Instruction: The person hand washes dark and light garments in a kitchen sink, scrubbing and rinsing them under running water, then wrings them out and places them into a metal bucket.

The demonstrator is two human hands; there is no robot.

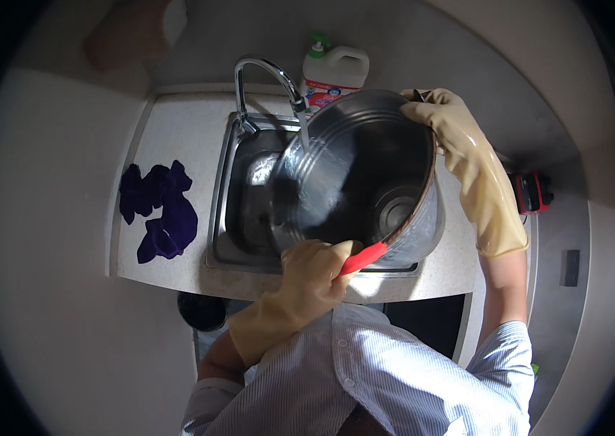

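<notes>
A large stainless steel pot [334, 180] is tilted over the sink [255, 218], its mouth turned toward the faucet [263, 62]. Water runs from the spout onto the pot's inner wall. In a cream rubber glove, my left hand [310, 278] grips the pot's near side at a red handle or grip [363, 259]. My right hand [438, 117], gloved the same way, holds the far right side of the rim, where a bit of metal shows by the fingers. The pot hides much of the sink's right part.
A dark purple cloth [168, 210] lies crumpled on the pale countertop [176, 120] left of the sink. Behind the pot stands a white jug [337, 68] with a green pump. A red and black device [529, 193] is at the right. Below the counter's left front is a dark round object [202, 312].
</notes>
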